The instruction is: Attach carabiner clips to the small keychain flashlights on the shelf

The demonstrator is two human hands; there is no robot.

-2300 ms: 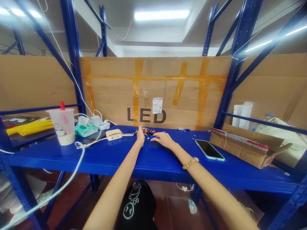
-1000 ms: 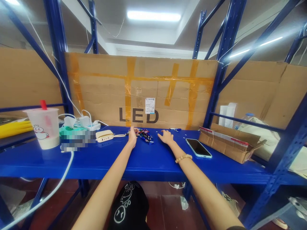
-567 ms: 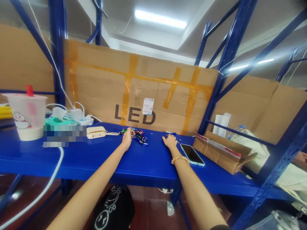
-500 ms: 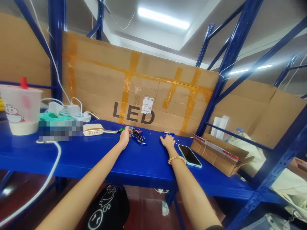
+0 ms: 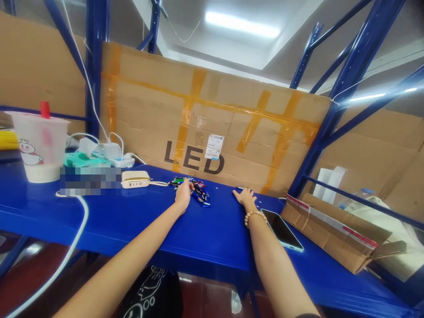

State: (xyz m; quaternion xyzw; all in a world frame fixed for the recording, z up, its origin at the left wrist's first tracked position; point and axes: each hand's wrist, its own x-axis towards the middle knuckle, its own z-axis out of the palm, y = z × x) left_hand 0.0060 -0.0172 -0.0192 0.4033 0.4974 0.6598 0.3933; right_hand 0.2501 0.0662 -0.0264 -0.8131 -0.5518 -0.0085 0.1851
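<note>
The left hand [image 5: 183, 197] rests curled against a heap of small coloured parts [image 5: 199, 191], and whether it grips any cannot be told. The right hand [image 5: 244, 197] lies open and empty, farther right, by a phone [image 5: 281, 229]. The blue steel worktop [image 5: 139, 225] meets a taped cardboard sheet [image 5: 212, 110] closing the rack's far side.

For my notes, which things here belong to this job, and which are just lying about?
Part of the job: left hand, at the pile of small parts; right hand, near a small blue piece.

Lying about: phone, power bank, plastic cup, cardboard box.
</note>
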